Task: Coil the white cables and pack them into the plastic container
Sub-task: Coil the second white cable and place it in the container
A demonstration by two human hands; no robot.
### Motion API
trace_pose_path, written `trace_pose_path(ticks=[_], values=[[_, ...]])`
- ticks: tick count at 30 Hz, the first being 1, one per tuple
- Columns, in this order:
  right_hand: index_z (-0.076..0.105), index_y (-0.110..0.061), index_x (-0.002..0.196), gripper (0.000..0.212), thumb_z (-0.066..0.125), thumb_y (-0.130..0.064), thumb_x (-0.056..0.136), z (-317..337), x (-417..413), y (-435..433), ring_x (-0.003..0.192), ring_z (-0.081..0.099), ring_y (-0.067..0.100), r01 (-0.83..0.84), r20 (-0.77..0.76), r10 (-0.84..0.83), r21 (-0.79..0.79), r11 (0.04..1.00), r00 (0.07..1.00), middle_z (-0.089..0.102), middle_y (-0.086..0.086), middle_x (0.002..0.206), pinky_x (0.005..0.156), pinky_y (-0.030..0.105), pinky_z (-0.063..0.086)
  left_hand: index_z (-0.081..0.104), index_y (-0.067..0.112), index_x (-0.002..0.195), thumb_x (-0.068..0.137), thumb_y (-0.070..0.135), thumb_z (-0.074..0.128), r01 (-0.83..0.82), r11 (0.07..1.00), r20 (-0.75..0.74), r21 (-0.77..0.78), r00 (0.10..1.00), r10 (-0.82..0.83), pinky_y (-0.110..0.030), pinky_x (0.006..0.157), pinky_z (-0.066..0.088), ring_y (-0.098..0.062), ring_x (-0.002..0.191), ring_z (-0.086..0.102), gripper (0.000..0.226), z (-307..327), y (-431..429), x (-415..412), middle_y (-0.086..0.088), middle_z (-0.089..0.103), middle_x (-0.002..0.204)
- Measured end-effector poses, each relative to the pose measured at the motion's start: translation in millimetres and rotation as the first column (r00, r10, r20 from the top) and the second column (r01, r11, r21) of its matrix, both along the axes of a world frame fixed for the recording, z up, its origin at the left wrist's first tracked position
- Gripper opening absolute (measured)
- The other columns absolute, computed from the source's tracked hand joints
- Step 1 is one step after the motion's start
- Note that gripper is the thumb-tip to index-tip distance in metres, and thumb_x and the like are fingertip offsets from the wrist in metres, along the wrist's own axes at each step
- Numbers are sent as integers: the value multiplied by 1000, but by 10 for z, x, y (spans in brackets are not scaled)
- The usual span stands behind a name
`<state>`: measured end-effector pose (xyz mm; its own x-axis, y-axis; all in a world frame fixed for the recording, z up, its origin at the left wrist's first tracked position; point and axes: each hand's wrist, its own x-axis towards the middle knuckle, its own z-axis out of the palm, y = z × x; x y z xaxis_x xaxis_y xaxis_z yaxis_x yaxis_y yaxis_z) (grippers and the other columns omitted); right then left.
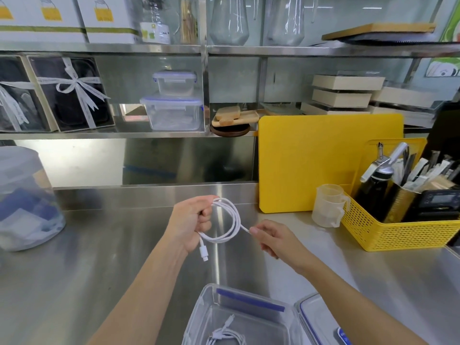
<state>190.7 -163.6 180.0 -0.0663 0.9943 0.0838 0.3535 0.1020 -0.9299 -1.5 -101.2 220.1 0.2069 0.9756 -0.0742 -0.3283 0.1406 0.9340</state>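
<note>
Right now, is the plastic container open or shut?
Open: the plastic container has no lid on, and a coiled cable lies inside.

A white cable (pixel 227 221) and a second white cable (pixel 225 334) lying in a clear plastic container (pixel 199 314) trimmed with a blue-violet strip, all above a grey brushed-steel counter (pixel 99 257). At right, a plain yellow cutting board (pixel 311 165) and a yellow basket (pixel 398 232) patterned with small perforations, beside a translucent, milky measuring cup (pixel 328 205). On the shelf, dark boxes (pixel 72 95) tied with white ribbon, and clear tubs (pixel 174 100) with blue-edged lids.
</note>
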Motion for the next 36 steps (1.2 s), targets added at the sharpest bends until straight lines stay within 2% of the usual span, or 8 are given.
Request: trace_pose_path(ticks=[3,7,12,19,24,29,33,36], values=[[56,-34,99,13,53,-41,88,16,-221,34,55,52,5,-68,-76,72,56,996,995,59,-6,69,46,16,42,65,-3,83,90,-2,47,30,999,-46,18,999,-29,-13,29,23,-4,33,25,20,-48,-74,130,2,39,45],[57,-34,83,15,46,-32,94,81,-418,132,53,48,0,191,-185,-155,197,962,970,54,-7,64,48,14,40,65,0,89,94,6,47,106,994,-52,25,993,-104,-16,33,32,-5,36,32,21,-66,-146,204,-2,45,52],[59,-21,78,21,46,-24,94,179,-280,167,51,47,0,126,-5,-129,242,962,992,52,-7,61,47,12,39,70,2,93,93,23,54,308,949,-209,-62,926,-314,-36,63,60,-22,62,68,27,42,-121,-21,-13,70,68],[60,-12,89,21,43,-24,96,269,-134,179,56,43,9,85,293,-172,288,954,940,49,-8,62,52,19,35,73,7,67,91,14,57,365,920,-517,-143,765,-384,-39,81,57,-25,78,70,30,63,-41,-173,-13,74,76],[57,-16,88,19,42,-23,96,267,-177,160,53,43,5,123,317,-232,327,937,920,46,-12,60,50,10,39,75,3,83,69,19,69,461,858,114,-227,888,-447,-49,99,44,-31,99,63,22,-161,-153,-88,-18,71,91],[59,-10,92,22,41,-22,96,210,-202,135,56,47,11,126,351,-256,353,927,901,57,2,69,48,15,33,73,3,69,68,24,66,355,908,405,-221,881,-246,-31,59,60,-16,52,65,23,-275,-268,132,-7,65,56],[59,-9,89,20,43,-21,96,169,-194,126,54,45,7,138,325,-260,354,925,909,58,1,67,49,13,34,50,7,70,74,7,72,134,991,22,-11,991,-134,-27,50,55,-16,41,57,22,-272,-320,241,-1,54,46],[60,-9,94,22,44,-23,95,155,-190,130,59,50,12,142,339,-264,345,928,903,63,9,77,51,13,38,37,17,77,71,4,78,26,984,-312,177,950,31,-32,54,57,-25,45,65,43,-257,-354,266,-5,62,58]])
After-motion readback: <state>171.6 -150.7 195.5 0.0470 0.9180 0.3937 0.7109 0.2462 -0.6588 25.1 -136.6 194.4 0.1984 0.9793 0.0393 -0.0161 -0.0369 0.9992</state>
